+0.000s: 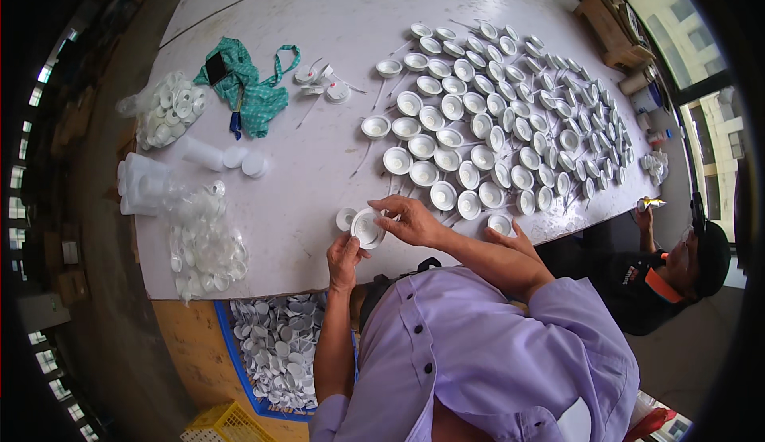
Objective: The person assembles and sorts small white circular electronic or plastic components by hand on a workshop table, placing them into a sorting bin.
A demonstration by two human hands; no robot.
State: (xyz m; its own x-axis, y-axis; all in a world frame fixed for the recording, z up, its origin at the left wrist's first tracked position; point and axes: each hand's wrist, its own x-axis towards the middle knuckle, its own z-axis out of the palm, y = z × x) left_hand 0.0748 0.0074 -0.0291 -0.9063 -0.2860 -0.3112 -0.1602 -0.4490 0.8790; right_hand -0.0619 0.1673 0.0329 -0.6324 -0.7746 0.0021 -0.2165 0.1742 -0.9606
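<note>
Near the table's front edge, my left hand (344, 260) pinches the lower left rim of a white round lamp housing (368, 228). My right hand (408, 220) grips its right side, fingers bent over the edge. The housing is tilted with its hollow, ringed side showing. Just behind it on the left lies a smaller white disc (345, 219), partly covered. Many similar dish-shaped housings (443, 195), several trailing thin wires, spread over the right half of the table. Beyond my right forearm, another person's hand (516, 241) is at one white housing (500, 224).
Bags of white round parts (209, 243), stacked translucent cups (143, 180) and a green cloth (259, 101) lie on the left. A few wired pieces (338, 91) sit mid-table. Below is a blue crate (231, 346) of white parts. A co-worker (637, 282) is at right.
</note>
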